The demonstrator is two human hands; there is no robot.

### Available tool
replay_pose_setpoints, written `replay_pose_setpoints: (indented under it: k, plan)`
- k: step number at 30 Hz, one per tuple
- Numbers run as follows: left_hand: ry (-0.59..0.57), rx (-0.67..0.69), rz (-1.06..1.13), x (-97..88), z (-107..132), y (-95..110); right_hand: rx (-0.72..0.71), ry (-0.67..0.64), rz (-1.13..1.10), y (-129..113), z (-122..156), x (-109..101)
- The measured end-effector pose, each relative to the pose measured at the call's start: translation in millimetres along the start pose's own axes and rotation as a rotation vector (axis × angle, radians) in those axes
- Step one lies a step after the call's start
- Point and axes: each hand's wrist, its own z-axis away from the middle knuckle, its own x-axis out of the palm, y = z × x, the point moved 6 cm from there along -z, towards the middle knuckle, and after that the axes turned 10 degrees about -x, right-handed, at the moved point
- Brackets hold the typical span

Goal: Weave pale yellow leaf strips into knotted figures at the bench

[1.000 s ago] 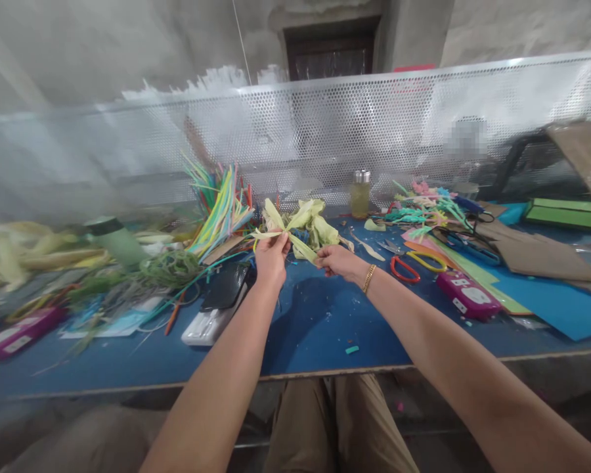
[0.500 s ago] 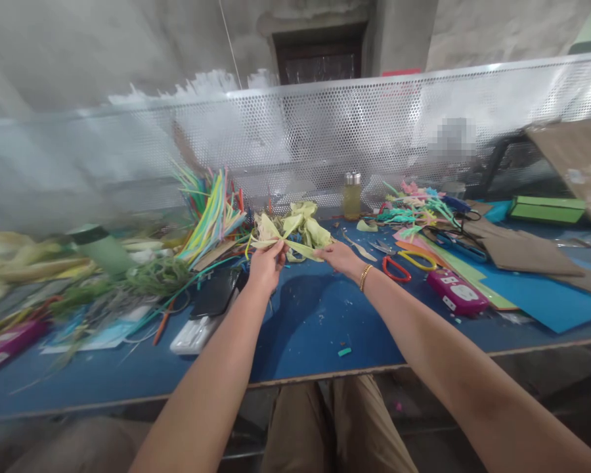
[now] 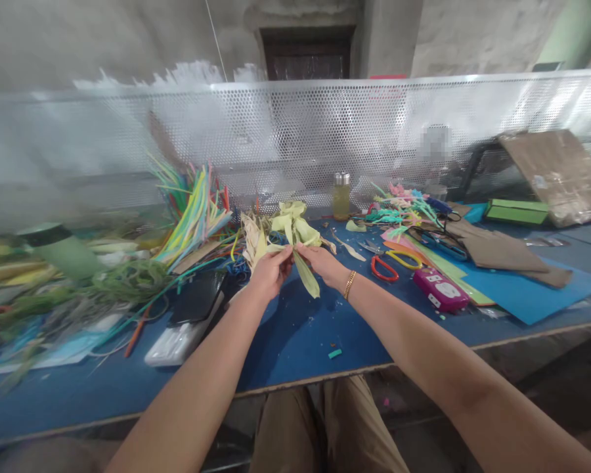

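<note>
My left hand (image 3: 272, 270) and my right hand (image 3: 321, 261) meet above the middle of the blue table. Both are closed, thumbs and fingertips pinching a pale green corn husk strip (image 3: 307, 276) close to its middle. One flat end of the strip hangs down between the hands. Just behind them lies a heap of pale green husks (image 3: 300, 230), and a drier, beige husk (image 3: 252, 240) stands out to its left. A gold bracelet (image 3: 349, 284) circles my right wrist.
Right of my hands lie scissors with red and yellow handles (image 3: 385, 268), a magenta box (image 3: 440, 290) and coloured sheets (image 3: 526, 309). Colourful pipe cleaners (image 3: 192, 217), a black phone (image 3: 197, 299) and a green bottle (image 3: 62, 249) are left. A glass jar (image 3: 341, 200) stands behind.
My right hand has come in from the right to meet the left hand. The strip, earlier stretched sideways between the hands, now hangs downward. The view has shifted slightly right.
</note>
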Motion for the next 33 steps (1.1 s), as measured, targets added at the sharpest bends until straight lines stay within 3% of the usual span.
replay_pose_setpoints:
  k: [3, 6, 10, 13, 19, 24, 29, 33]
  plan:
    - [-0.022, 0.018, -0.057, 4.3, 1, -5, 0.045, 0.012, -0.172, 3, 2, 4]
    - [0.028, 0.134, -0.166, 1.8, 2, 0, 0.056, 0.049, -0.281, 6, 1, 4]
    - [0.127, 0.334, -0.281, -4.2, 4, 14, 0.070, 0.072, -0.276, 10, -1, 4]
    - [0.168, 0.377, -0.305, -7.0, 5, 19, 0.051, 0.081, -0.278, 8, -1, 4]
    - [0.108, 0.326, -0.404, -1.7, 9, 20, 0.052, 0.016, -0.192, 3, 1, 1]
    - [0.186, 0.378, -0.542, -5.2, 10, 27, -0.034, 0.060, -0.061, -2, -2, -7]
    - [0.082, 0.282, -0.445, -4.9, 5, 17, 0.065, -0.014, -0.123, 1, 2, -1]
    - [0.090, 0.176, -0.406, -8.4, -2, 7, 0.181, -0.012, -0.270, 5, 4, 4]
